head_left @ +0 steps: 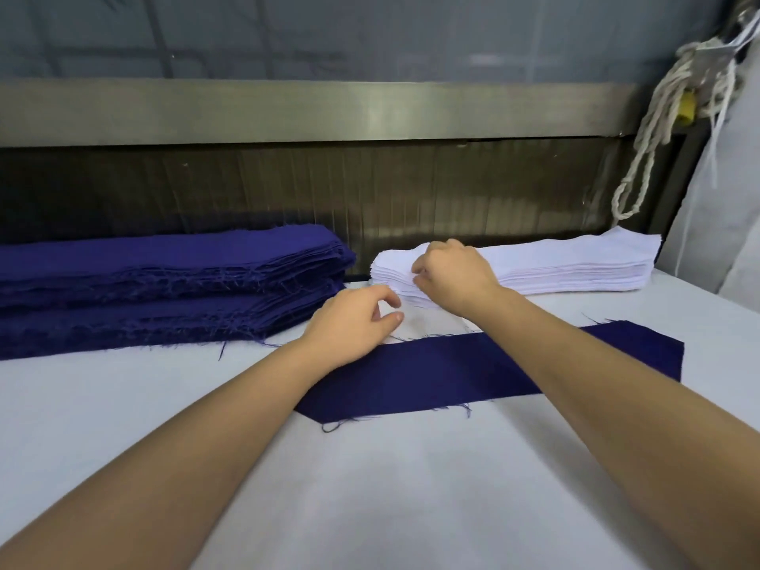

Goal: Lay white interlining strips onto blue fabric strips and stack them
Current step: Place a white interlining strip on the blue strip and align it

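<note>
One blue fabric strip (444,372) lies flat across the white table, under both my forearms. Behind it at the right sits a stack of white interlining strips (575,265). My right hand (452,277) is on the left end of that stack, its fingers curled and pinching at the edges of the top layers. My left hand (353,322) hovers just left of the white stack, above the blue strip's far edge, with loosely curled fingers that hold nothing. A tall pile of blue fabric strips (164,281) lies at the back left.
The white table surface (370,487) stretches toward me. A metal rail and dark panel (329,113) form a wall behind the stacks. White cords (658,129) hang at the upper right beside a white fabric bundle (719,224).
</note>
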Motion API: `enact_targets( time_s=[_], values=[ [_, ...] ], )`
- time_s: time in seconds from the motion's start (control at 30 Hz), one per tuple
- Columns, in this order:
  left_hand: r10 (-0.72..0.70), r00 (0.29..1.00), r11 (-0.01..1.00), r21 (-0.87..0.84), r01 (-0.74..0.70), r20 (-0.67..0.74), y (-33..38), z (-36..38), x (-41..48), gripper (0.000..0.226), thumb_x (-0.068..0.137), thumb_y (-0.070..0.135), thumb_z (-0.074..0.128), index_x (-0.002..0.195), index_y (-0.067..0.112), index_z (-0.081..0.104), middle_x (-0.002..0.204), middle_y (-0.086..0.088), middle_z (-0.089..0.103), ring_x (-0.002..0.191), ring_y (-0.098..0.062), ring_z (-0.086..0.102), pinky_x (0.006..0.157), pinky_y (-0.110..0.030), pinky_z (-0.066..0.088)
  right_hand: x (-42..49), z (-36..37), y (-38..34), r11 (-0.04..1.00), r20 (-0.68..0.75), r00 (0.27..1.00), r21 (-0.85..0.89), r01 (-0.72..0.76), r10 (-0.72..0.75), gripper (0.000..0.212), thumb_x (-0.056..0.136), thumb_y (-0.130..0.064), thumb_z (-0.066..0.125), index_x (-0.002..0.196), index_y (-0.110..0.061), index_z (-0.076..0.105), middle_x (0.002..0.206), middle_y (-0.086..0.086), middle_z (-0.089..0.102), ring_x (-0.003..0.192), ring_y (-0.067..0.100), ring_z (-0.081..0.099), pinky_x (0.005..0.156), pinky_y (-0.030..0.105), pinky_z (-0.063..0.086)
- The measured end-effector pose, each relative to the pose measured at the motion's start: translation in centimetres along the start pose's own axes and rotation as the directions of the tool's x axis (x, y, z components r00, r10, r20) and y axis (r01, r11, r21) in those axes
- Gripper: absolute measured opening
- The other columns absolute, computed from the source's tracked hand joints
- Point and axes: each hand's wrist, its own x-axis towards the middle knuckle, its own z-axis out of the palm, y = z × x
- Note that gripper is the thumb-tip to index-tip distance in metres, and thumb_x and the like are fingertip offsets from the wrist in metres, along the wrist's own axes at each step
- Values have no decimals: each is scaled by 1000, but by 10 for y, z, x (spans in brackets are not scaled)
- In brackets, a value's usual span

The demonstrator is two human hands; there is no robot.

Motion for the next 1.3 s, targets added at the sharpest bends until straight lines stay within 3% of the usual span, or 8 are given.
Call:
enact_targets(
  time_s=[0.1, 0.3, 0.5, 0.6, 0.8, 0.97, 1.2, 1.3],
  values=[
    [-90, 994, 993, -82, 85, -60, 0, 4, 13, 27, 91, 32, 55, 117, 24, 55, 73, 10, 51, 88, -20, 56, 82, -37, 47, 4, 6, 1, 999, -79, 996, -12, -41, 40, 17, 90, -2, 45, 87, -10, 59, 102, 5, 57, 102, 27, 52, 69, 30, 30],
    [-171, 975, 948, -292, 123, -145, 5, 6, 35, 37, 93, 22, 54, 128, 20, 41, 81, -2, 58, 93, -25, 59, 88, -40, 47, 8, 10, 6, 923, -151, 965, 354, -151, 216, 19, 92, -11, 48, 95, -13, 67, 100, 2, 66, 91, 23, 59, 69, 28, 45],
    [-210, 960, 826, -560, 72, -186, 12, 5, 50, 38, 97, 14, 44, 132, 29, 39, 81, -1, 60, 62, -10, 49, 56, -25, 39, 10, 12, 14, 660, -143, 919, 736, -148, 366, 14, 84, -20, 68, 72, -19, 62, 67, -8, 60, 64, 11, 54, 63, 25, 43],
    [-222, 965, 787, -610, 92, -142, 19, 1, 56, 38, 100, 16, 35, 131, 37, 41, 84, 1, 61, 57, -9, 48, 44, -17, 37, 10, 15, 15, 609, -185, 909, 788, -89, 373, 13, 85, -18, 66, 73, -21, 62, 66, -15, 57, 62, 5, 51, 64, 26, 42],
    [-274, 961, 741, -628, 239, 41, 37, -3, 69, 36, 102, 34, 32, 116, 16, 60, 102, 1, 63, 54, -9, 58, 41, -15, 35, 8, 18, 7, 769, -338, 912, 638, 40, 232, 6, 89, -17, 59, 90, -16, 65, 91, -3, 66, 88, 18, 56, 81, 38, 47],
    [-374, 913, 685, -713, 151, -165, 33, 0, 69, 28, 98, 31, 47, 96, 11, 66, 84, 4, 63, 59, -10, 61, 40, -17, 40, 4, 24, 17, 947, -367, 924, 321, 17, 107, 29, 86, -13, 55, 115, -20, 58, 115, -3, 59, 107, 21, 47, 86, 30, 28],
    [-466, 835, 564, -826, 24, -294, 11, -17, 46, 10, 88, 7, 62, 79, 7, 68, 84, -6, 65, 54, -6, 63, 57, -18, 53, 0, 26, 53, 963, -344, 907, 192, -188, 245, 35, 92, -2, 44, 115, -19, 64, 119, 1, 59, 110, 25, 45, 87, 33, 27],
    [-439, 845, 602, -798, 24, -305, 1, -25, 29, 11, 85, 1, 64, 80, 10, 67, 95, -6, 63, 72, -9, 65, 60, -18, 54, -8, 23, 76, 952, -331, 893, 141, -273, 305, 36, 93, -3, 44, 118, -19, 65, 120, 5, 59, 110, 28, 44, 88, 35, 29]
  ],
)
